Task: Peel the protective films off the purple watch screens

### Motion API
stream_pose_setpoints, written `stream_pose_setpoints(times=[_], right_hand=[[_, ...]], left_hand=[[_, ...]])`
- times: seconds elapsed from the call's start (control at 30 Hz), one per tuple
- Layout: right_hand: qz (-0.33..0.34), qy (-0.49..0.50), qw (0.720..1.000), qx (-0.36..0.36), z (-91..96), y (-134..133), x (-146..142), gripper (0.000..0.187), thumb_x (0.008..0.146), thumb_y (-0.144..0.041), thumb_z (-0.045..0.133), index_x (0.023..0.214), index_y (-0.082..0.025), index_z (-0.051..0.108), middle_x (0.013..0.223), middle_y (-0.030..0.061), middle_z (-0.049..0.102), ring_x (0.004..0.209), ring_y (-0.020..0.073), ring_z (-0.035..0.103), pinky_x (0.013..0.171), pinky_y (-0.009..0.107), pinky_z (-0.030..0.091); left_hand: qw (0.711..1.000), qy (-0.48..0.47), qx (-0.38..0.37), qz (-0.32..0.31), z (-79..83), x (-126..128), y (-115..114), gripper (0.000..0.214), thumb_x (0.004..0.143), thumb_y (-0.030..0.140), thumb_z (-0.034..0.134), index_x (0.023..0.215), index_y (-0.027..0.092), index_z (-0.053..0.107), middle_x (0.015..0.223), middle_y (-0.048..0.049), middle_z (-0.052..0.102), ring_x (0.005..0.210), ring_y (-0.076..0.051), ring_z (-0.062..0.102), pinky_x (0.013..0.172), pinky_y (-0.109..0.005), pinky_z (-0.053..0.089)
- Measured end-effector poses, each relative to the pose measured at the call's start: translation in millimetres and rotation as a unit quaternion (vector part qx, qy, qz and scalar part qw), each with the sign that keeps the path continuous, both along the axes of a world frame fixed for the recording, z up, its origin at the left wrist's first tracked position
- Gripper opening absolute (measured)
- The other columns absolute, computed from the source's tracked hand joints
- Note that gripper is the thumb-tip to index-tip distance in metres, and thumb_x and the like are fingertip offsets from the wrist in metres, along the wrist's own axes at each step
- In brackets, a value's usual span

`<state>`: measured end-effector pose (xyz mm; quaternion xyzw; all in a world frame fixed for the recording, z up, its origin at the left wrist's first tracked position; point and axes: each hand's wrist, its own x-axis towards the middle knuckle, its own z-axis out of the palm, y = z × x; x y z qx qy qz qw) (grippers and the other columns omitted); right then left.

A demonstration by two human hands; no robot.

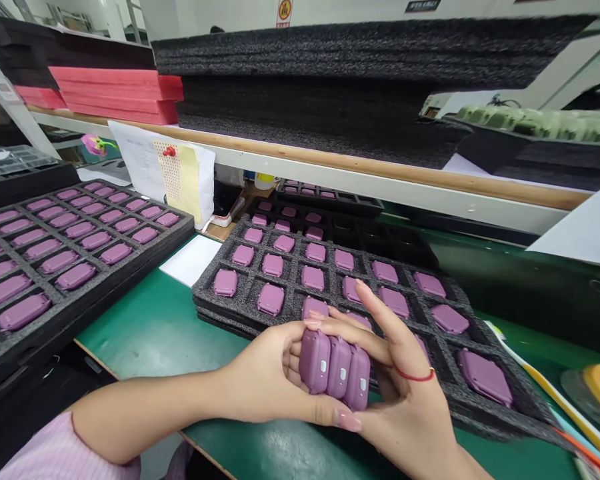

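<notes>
Three cases (336,370) are held between left hand (260,373) and right hand (415,400). At twelve o'clock, a foam tray (247,287) is set on the bench (145,327); at ten, another tray (145,260); beyond twelve, slabs (330,113) are stacked on a shelf (330,167).

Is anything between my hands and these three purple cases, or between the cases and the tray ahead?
Your left hand and right hand hold the cases directly; between cases and tray, only fingers visibly intervene.

The left arm (170,397) reaches in from the left side, and the left hand (267,373) is cupped with its thumb (325,410) low — the right hand (413,407) curls close beside it, one finger (384,319) sticking up
</notes>
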<state>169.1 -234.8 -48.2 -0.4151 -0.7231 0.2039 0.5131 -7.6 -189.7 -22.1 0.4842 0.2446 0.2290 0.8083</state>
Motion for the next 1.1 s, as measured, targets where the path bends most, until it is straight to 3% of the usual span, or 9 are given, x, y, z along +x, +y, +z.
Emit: stream_pose_setpoints(times=[0.1,0.2,0.33,0.43,0.6,0.73,0.9,1.0,1.1], right_hand=[[-0.001,-0.015,1.000,0.000,2.2,0,0,0.071,0.077,-0.035,0.086,0.141,-0.034,0.055,0.161,0.0083,0.042,0.122,0.0307,0.068,0.104,0.041,0.059],[0.000,-0.031,0.999,0.019,4.2,1,1,0.071,0.081,-0.028,0.082,0.145,-0.035,0.051,0.160,0.0069,0.044,0.121,0.0288,0.068,0.105,0.041,0.059],[-0.015,-0.045,0.998,0.029,5.5,1,-1,0.095,0.081,-0.017,0.078,0.159,-0.035,0.028,0.159,0.0078,0.046,0.120,0.0276,0.069,0.104,0.039,0.060],[-0.021,-0.055,0.998,0.021,5.3,0,-2,0.099,0.081,-0.015,0.077,0.161,-0.034,0.022,0.157,0.0093,0.048,0.119,0.0272,0.070,0.105,0.039,0.059],[-0.012,-0.062,0.998,0.027,1.3,0,-4,0.096,0.082,-0.020,0.078,0.161,-0.030,0.023,0.134,0.0072,0.070,0.120,0.0290,0.069,0.105,0.042,0.059],[-0.023,-0.070,0.997,0.031,-0.1,1,-6,0.094,0.084,-0.021,0.076,0.161,-0.031,0.022,0.135,0.0081,0.069,0.118,0.0300,0.070,0.097,0.041,0.064],[-0.010,-0.070,0.997,0.040,-0.8,2,-8,0.094,0.087,-0.025,0.076,0.162,-0.030,0.019,0.129,0.0064,0.073,0.120,0.0267,0.069,0.106,0.041,0.058],[-0.013,-0.079,0.996,0.031,-3.4,0,-10,0.095,0.087,-0.024,0.076,0.162,-0.032,0.018,0.128,0.0051,0.074,0.121,0.0258,0.069,0.108,0.042,0.056],[-0.013,-0.077,0.997,0.019,-5.9,-3,-12,0.095,0.089,-0.023,0.074,0.163,-0.032,0.014,0.127,0.0057,0.074,0.124,0.0256,0.067,0.107,0.043,0.056]], left_hand=[[1.000,0.000,0.010,-0.005,-1.2,-2,0,0.063,0.052,0.019,0.097,0.105,0.018,0.063,0.094,-0.0031,0.071,0.098,-0.028,0.074,0.092,-0.040,0.054],[0.999,-0.014,0.040,-0.011,-4.8,-5,-1,0.061,0.067,0.030,0.090,0.119,0.018,0.059,0.112,-0.0112,0.071,0.113,-0.034,0.070,0.097,-0.046,0.053],[0.999,-0.040,0.032,-0.017,-7.7,-6,-2,0.057,0.084,0.048,0.072,0.126,0.014,0.053,0.127,-0.0201,0.066,0.128,-0.040,0.060,0.098,-0.050,0.052],[0.999,-0.029,0.024,-0.018,-8.7,-5,-3,0.061,0.084,0.049,0.072,0.129,0.015,0.049,0.123,-0.0178,0.067,0.125,-0.038,0.062,0.099,-0.052,0.052],[0.996,0.013,0.083,0.015,-11.6,-3,-5,0.052,0.084,0.043,0.072,0.124,0.017,0.053,0.119,-0.0135,0.068,0.117,-0.034,0.066,0.099,-0.050,0.053],[0.996,0.026,0.084,0.021,-13.9,-2,-5,0.048,0.084,0.044,0.071,0.119,0.016,0.053,0.112,-0.0137,0.069,0.107,-0.033,0.070,0.096,-0.053,0.055],[0.992,0.022,0.118,0.037,-15.0,-1,-4,0.048,0.080,0.035,0.077,0.120,0.017,0.057,0.119,-0.0117,0.067,0.114,-0.031,0.067,0.100,-0.047,0.054],[0.993,0.026,0.110,0.041,-15.0,0,-4,0.036,0.083,0.031,0.073,0.114,0.016,0.061,0.112,-0.0088,0.067,0.105,-0.027,0.069,0.096,-0.044,0.055],[0.992,0.044,0.112,0.036,-17.1,1,-3,0.040,0.078,0.032,0.079,0.111,0.016,0.063,0.106,-0.0071,0.069,0.100,-0.025,0.069,0.093,-0.041,0.055]])
